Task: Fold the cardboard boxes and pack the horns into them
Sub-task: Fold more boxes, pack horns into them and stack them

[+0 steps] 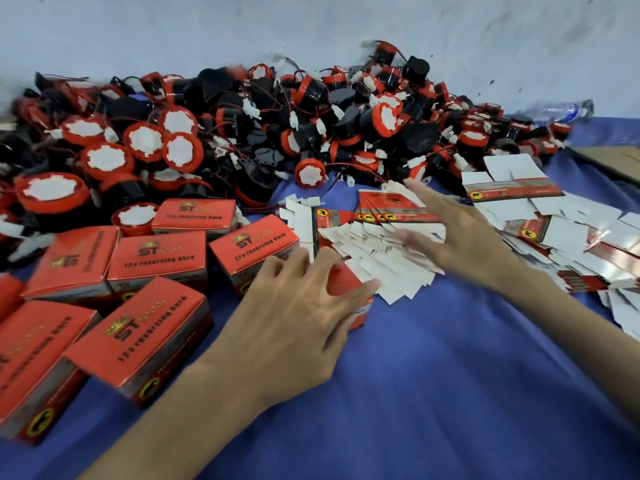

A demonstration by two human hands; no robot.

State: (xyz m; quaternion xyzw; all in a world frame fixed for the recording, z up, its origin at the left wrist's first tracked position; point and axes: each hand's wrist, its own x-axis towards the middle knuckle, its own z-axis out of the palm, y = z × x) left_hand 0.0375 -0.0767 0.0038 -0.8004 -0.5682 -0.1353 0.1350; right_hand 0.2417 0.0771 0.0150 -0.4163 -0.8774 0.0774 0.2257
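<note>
Bare cloth (450, 393) lies between folded boxes (156, 327) and flat blanks (571, 244).

I see a blue cloth (433, 393) covering the work surface; at its far right edge a plastic water bottle (562, 110) lies against the white wall (242, 29).

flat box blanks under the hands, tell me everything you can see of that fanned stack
The fanned stack of flat box blanks lies on the blue cloth, just in front of the horn pile. They look like thin glossy card: red printed faces with a yellow-and-black emblem, white unprinted tabs splaying toward the camera. All are unfolded and overlapping. The left hand rests on the near end; the right hand, blurred, reaches over the far side.
</note>
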